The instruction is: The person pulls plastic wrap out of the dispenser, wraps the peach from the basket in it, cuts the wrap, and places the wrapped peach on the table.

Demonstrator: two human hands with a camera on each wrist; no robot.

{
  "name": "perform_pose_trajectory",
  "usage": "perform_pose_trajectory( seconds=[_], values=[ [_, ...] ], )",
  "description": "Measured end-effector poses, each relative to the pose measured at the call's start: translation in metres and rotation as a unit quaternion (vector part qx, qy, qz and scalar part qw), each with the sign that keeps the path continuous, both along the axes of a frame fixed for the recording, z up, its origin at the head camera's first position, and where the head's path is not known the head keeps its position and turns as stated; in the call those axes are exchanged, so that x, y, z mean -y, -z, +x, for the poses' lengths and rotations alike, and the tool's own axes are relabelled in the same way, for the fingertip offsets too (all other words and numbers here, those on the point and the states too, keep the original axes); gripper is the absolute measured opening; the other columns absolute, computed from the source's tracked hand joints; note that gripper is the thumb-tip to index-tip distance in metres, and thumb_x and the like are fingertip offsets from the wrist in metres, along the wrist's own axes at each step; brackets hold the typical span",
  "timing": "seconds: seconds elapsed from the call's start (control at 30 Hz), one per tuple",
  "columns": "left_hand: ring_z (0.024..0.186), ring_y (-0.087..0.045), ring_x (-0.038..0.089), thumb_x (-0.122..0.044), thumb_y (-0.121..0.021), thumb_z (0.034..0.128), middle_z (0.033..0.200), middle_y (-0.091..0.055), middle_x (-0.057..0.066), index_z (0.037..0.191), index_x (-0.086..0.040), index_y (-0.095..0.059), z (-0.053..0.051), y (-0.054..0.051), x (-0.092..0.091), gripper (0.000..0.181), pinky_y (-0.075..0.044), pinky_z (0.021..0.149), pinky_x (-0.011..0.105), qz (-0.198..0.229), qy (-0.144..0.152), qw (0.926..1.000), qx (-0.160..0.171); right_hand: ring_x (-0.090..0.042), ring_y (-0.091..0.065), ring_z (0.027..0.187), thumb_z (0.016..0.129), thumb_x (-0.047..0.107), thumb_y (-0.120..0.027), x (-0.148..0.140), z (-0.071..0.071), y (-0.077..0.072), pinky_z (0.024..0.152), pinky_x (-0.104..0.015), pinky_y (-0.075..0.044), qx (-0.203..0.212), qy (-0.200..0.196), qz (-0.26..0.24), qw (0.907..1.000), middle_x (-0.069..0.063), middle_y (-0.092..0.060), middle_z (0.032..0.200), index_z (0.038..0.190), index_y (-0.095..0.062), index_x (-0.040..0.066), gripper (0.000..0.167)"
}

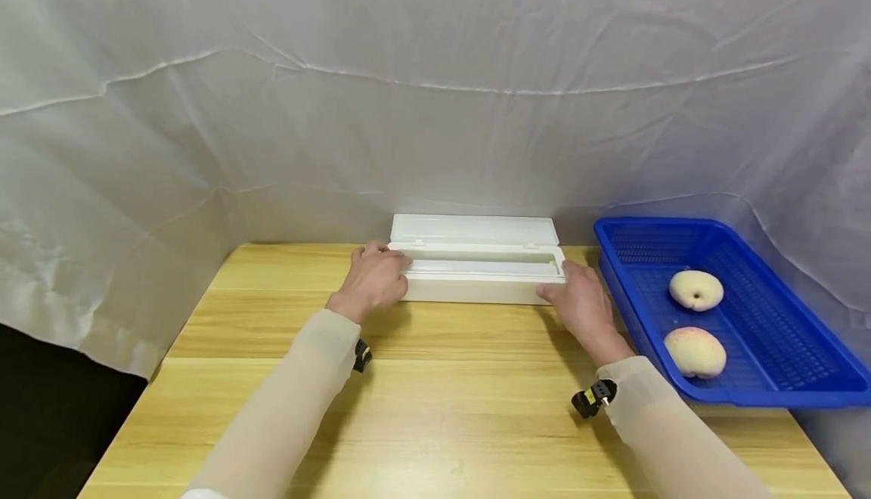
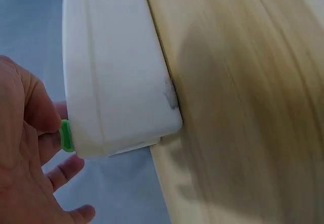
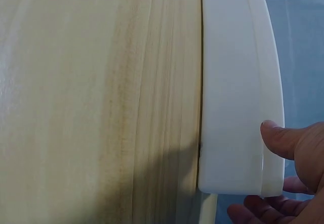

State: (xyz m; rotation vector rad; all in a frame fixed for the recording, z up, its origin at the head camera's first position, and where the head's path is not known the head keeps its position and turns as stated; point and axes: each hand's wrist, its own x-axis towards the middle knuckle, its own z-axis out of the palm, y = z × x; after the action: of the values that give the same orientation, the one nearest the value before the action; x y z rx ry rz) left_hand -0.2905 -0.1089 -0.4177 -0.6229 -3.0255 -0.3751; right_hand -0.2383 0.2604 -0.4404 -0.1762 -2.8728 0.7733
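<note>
Two bare hands at work on one long white box (image 1: pixel 476 292), which sits lengthwise across the far edge of the wooden surface (image 1: pixel 463 408). Hinged lid (image 1: pixel 475 228) stands open at the back; a pale strip lies along the inside of the trough.

Left hand (image 1: pixel 374 276) at the box's left end: its digits pinch a small green piece (image 2: pixel 66 135) against the end's upper edge, other fingers spread beyond. Grey scuff (image 2: pixel 171 95) on the box near its lower edge, same end.

Right hand (image 1: pixel 581 304) grips the right end, thumb on the front wall, fingers bent round the end and partly hidden behind it.

Both sleeves (image 1: pixel 279 416) pale, each with a black wrist device (image 1: pixel 594 399) by the cuff.

To the right, blue perforated basket (image 1: pixel 782 398), near the right hand. Holds two flattish pale fruits: one farther back (image 1: pixel 696 290), the other nearer, blushed pink on top (image 1: pixel 695 351); apart from each other. Creased greyish cloth (image 1: pixel 435 144) hangs behind everything.
</note>
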Motion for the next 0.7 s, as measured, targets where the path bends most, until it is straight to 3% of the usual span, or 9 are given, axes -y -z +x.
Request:
perform_pose_trajectory(
  seconds=[0.27,0.37,0.5,0.6,0.7],
  values=[
    [0.156,-0.031,0.037,-0.016,-0.036,0.0984,0.159,-0.054,0.001,0.152,-0.022,-0.059,-0.005,-0.003,-0.001,0.058,0.0,0.123,0.078,-0.022,-0.006,0.9987,0.046,-0.051,-0.05,0.132,0.097,0.036,-0.077,0.001,0.0,-0.003,0.107,-0.07,-0.043,0.007,-0.007,0.001,0.9999,-0.033,-0.051,0.143,0.156,-0.041,-0.003,0.079],
    [0.157,-0.029,0.036,-0.017,-0.035,0.0992,0.159,-0.054,0.0,0.153,-0.021,-0.056,-0.006,-0.003,0.0,0.058,0.002,0.123,0.077,-0.016,-0.009,0.9979,0.061,-0.051,-0.052,0.129,0.1,0.039,-0.072,0.001,0.0,-0.008,0.103,-0.069,-0.046,0.016,-0.01,-0.011,0.9998,-0.033,-0.051,0.143,0.156,-0.041,-0.002,0.076],
    [0.156,-0.029,0.034,-0.019,-0.033,0.1009,0.157,-0.056,-0.002,0.154,-0.022,-0.057,-0.009,-0.004,0.003,0.058,0.002,0.124,0.076,-0.003,-0.019,0.9976,0.067,-0.05,-0.056,0.124,0.106,0.031,-0.062,0.001,-0.006,-0.017,0.1,-0.067,-0.047,-0.009,-0.009,-0.014,0.9998,-0.031,-0.054,0.14,0.152,-0.05,-0.002,0.058],
    [0.156,-0.029,0.034,-0.019,-0.031,0.1014,0.156,-0.057,-0.002,0.153,-0.022,-0.058,-0.011,-0.003,0.004,0.058,-0.001,0.125,0.076,0.002,-0.023,0.9975,0.067,-0.05,-0.055,0.128,0.106,0.022,-0.06,0.001,-0.015,-0.02,0.104,-0.066,-0.047,-0.036,-0.019,0.014,0.9991,-0.031,-0.056,0.142,0.148,-0.055,-0.001,0.048],
    [0.156,-0.028,0.034,-0.018,-0.031,0.1009,0.155,-0.058,-0.003,0.152,-0.023,-0.058,-0.013,-0.003,0.003,0.058,-0.001,0.124,0.076,0.002,-0.027,0.9971,0.071,-0.048,-0.054,0.131,0.105,0.016,-0.06,0.004,-0.026,-0.02,0.103,-0.066,-0.048,-0.034,-0.034,0.048,0.9977,-0.029,-0.056,0.142,0.149,-0.057,0.003,0.045]
  ],
)
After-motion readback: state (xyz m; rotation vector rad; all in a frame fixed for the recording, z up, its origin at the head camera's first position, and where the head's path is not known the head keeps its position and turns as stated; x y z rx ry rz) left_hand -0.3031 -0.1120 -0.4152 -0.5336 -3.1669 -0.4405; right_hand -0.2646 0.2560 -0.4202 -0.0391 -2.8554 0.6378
